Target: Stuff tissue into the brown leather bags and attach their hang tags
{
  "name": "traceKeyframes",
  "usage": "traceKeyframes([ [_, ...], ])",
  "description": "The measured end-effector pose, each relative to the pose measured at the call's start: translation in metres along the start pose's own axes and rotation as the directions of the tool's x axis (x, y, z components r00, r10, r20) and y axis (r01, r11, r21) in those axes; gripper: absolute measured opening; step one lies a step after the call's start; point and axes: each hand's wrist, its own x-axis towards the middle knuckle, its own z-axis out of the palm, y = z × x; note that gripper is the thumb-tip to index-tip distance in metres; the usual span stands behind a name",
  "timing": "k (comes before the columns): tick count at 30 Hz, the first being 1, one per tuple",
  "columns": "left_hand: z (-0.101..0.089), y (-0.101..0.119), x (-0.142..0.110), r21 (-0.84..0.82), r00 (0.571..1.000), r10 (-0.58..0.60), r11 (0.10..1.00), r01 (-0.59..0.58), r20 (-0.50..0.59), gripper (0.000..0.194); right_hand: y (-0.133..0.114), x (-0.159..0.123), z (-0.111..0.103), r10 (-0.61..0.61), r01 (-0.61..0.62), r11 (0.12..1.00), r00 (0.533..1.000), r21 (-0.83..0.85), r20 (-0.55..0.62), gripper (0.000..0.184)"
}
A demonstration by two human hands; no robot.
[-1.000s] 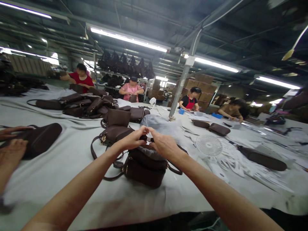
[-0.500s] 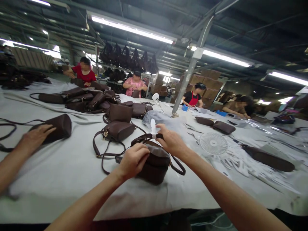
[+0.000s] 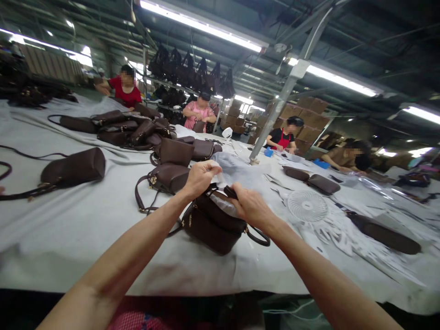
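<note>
A dark brown handbag (image 3: 213,231) stands on the cloth-covered table in front of me, its top open on a pale lining, with gold zip pulls on its side. Above its opening, my left hand (image 3: 202,178) pinches a white strip (image 3: 220,178), which looks like a paper or plastic wrap. My right hand (image 3: 253,205) is closed on the bag's dark strap (image 3: 231,192), close to the strip. Fingers hide where strip and strap meet. Just behind lies another brown handbag (image 3: 168,178), near my left wrist.
A pile of brown bags (image 3: 137,130) lies at the back left; a single bag (image 3: 74,168) is nearer. To the right are a white fan (image 3: 307,206), loose white strips (image 3: 338,236) and a long brown bag (image 3: 385,233). A metal post (image 3: 275,123) rises behind. Several co-workers sit beyond.
My left hand has moved from the bag's opening up to the white strip, which stood upright at the strap before. A neighbour's hand has left the bag at left. The view has shifted slightly.
</note>
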Motion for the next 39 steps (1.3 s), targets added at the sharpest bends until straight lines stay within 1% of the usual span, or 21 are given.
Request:
traceKeyframes([
  [1,-0.001,0.004,-0.003,0.126,0.987,0.14,0.981,-0.15,0.082,0.021,0.001,-0.003,0.002,-0.001,0.002,1.0,0.999,-0.025,0.036,0.015],
  [2,-0.002,0.009,-0.005,0.24,0.947,0.253,0.924,-0.297,0.195,0.022,0.002,-0.006,0.004,-0.016,0.019,0.999,0.998,-0.041,0.067,0.017],
  [4,-0.003,0.019,-0.006,0.408,0.851,0.34,0.765,-0.498,0.401,0.022,0.002,-0.008,0.004,-0.08,0.086,0.995,0.99,-0.049,0.112,0.025],
  [5,-0.003,0.024,-0.004,0.47,0.83,0.336,0.701,-0.536,0.446,0.021,0.001,-0.008,0.002,-0.108,0.115,0.992,0.986,-0.052,0.125,0.028],
  [7,-0.003,0.03,0.0,0.559,0.849,0.321,0.645,-0.52,0.419,0.02,-0.002,-0.005,-0.004,-0.121,0.133,0.988,0.984,-0.081,0.131,0.028],
  [10,-0.005,0.035,0.001,0.579,0.912,0.353,0.707,-0.406,0.209,0.02,-0.003,0.0,-0.013,-0.097,0.109,0.984,0.991,-0.14,0.09,0.027],
  [12,-0.004,0.035,-0.003,0.567,0.928,0.349,0.741,-0.359,0.132,0.02,0.0,0.002,-0.014,-0.113,0.127,0.979,0.989,-0.156,0.095,0.027],
  [15,-0.001,0.033,-0.006,0.591,0.912,0.303,0.694,-0.41,0.277,0.02,0.004,0.002,-0.007,-0.15,0.175,0.972,0.976,-0.155,0.158,0.021],
  [18,0.001,0.035,0.003,0.6,0.867,0.291,0.631,-0.492,0.404,0.019,0.001,0.004,0.001,-0.123,0.129,0.988,0.99,-0.086,0.071,0.021],
  [20,0.0,0.041,0.008,0.625,0.87,0.324,0.605,-0.493,0.372,0.02,-0.004,0.008,0.0,-0.065,0.066,0.998,0.998,0.016,-0.024,0.025],
  [22,-0.002,0.049,0.002,0.645,0.867,0.423,0.592,-0.484,0.262,0.018,-0.008,0.012,-0.006,-0.049,0.052,0.985,0.999,0.164,-0.022,0.021],
  [23,-0.003,0.051,-0.006,0.637,0.843,0.501,0.589,-0.498,0.196,0.017,-0.009,0.013,-0.01,-0.062,0.053,0.962,0.998,0.266,0.026,0.017],
  [25,-0.004,0.052,-0.032,0.579,0.744,0.661,0.568,-0.585,0.103,0.017,-0.006,0.014,-0.015,-0.108,0.001,0.854,0.979,0.52,0.175,0.012],
  [26,-0.004,0.049,-0.047,0.531,0.688,0.715,0.537,-0.656,0.127,0.017,-0.003,0.014,-0.017,-0.131,-0.065,0.765,0.959,0.641,0.253,0.012],
  [27,-0.003,0.043,-0.062,0.495,0.658,0.73,0.51,-0.704,0.183,0.016,0.0,0.013,-0.017,-0.152,-0.144,0.664,0.935,0.733,0.321,0.012],
  [29,0.001,0.029,-0.088,0.491,0.699,0.629,0.516,-0.702,0.339,0.016,0.006,0.011,-0.016,-0.181,-0.273,0.485,0.898,0.831,0.4,0.016],
  [30,0.004,0.02,-0.098,0.526,0.744,0.551,0.533,-0.662,0.378,0.019,0.009,0.01,-0.014,-0.191,-0.303,0.43,0.89,0.85,0.414,0.018],
  [32,0.009,0.004,-0.111,0.615,0.822,0.402,0.547,-0.568,0.403,0.023,0.013,0.009,-0.01,-0.209,-0.318,0.39,0.883,0.864,0.419,0.022],
  [34,0.012,-0.008,-0.118,0.666,0.86,0.332,0.544,-0.511,0.388,0.014,0.015,0.008,-0.006,-0.241,-0.327,0.383,0.868,0.864,0.435,0.022],
  [36,0.012,-0.015,-0.123,0.662,0.862,0.322,0.553,-0.507,0.392,0.007,0.016,0.008,-0.004,-0.249,-0.307,0.421,0.866,0.853,0.434,0.02],
  [39,0.009,-0.016,-0.129,0.605,0.84,0.322,0.585,-0.54,0.437,0.014,0.019,0.008,-0.001,-0.202,-0.152,0.586,0.924,0.796,0.326,0.014],
])
